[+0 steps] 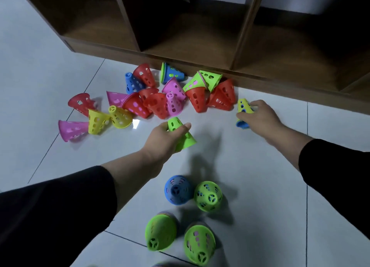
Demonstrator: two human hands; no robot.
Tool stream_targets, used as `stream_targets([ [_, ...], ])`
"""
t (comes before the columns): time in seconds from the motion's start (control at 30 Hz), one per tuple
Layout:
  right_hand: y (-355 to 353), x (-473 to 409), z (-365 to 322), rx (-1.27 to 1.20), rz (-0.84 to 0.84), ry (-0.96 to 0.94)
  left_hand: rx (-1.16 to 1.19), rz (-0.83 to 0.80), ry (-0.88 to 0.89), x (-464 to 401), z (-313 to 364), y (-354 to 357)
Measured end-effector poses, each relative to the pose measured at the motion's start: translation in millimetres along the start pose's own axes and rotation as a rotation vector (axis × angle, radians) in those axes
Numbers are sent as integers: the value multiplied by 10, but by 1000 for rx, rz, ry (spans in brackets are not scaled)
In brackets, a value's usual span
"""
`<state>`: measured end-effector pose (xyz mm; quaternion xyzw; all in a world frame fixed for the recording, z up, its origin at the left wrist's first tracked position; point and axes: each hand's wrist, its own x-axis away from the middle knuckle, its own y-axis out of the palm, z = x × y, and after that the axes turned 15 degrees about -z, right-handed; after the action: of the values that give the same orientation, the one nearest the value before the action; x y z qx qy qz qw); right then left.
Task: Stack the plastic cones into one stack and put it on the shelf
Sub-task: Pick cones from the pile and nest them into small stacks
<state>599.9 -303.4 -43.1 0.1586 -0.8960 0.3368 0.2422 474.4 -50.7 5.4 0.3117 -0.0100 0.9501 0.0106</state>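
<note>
L hand (pixel 168 134) grips a green cone (pixel 181 135) just above the tiled floor (pixel 260 176); R hand (pixel 258 116) clasps a yellow cone nested on a blue one (pixel 243 111). Loose red, pink, yellow & blue cones (pixel 160 98) lie scattered beyond, near the wooden shelf (pixel 200 52). Four short stacks (pixel 192 210) stand nearer the person.

A heap of cones (pixel 160 98) is spread on the floor (pixel 260 186) just in front of the shelf (pixel 200 52), which runs along the far side. One cone (pixel 181 134) is held by the left hand (pixel 162 138) just in front of the heap. Off to the right of the heap, two nested cones (pixel 243 111) are gripped by the right hand (pixel 260 116). Nearest the person, four upright stacks (pixel 190 212) are grouped together on the floor.
</note>
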Motion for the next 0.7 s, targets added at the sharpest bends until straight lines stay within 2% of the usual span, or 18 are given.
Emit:
stream_targets([
  [0.1, 205, 621, -152, -103, -90, -230, -223, -9, 90, 297, -28, -58],
  [0.17, 323, 1139, -194, -204, -216, -341, -357, -22, 153, 536, -71, -104],
  [0.23, 435, 1579, -130, -282, -344, -416, -439, -60, 204, 778, -169, -148],
  [0.33, 610, 1981, 56, -274, -435, -441, -543, -90, 254, 1038, -372, -168],
  [0.4, 707, 2082, 139, -166, -431, -429, -604, -119, 281, 1092, -533, -165],
  [0.57, 870, 2020, 276, 380, -425, -423, -897, -215, 281, 1056, -883, -85],
  [0.7, 859, 1960, 190, 464, -435, -379, -984, -235, 158, 1048, -813, -78],
])
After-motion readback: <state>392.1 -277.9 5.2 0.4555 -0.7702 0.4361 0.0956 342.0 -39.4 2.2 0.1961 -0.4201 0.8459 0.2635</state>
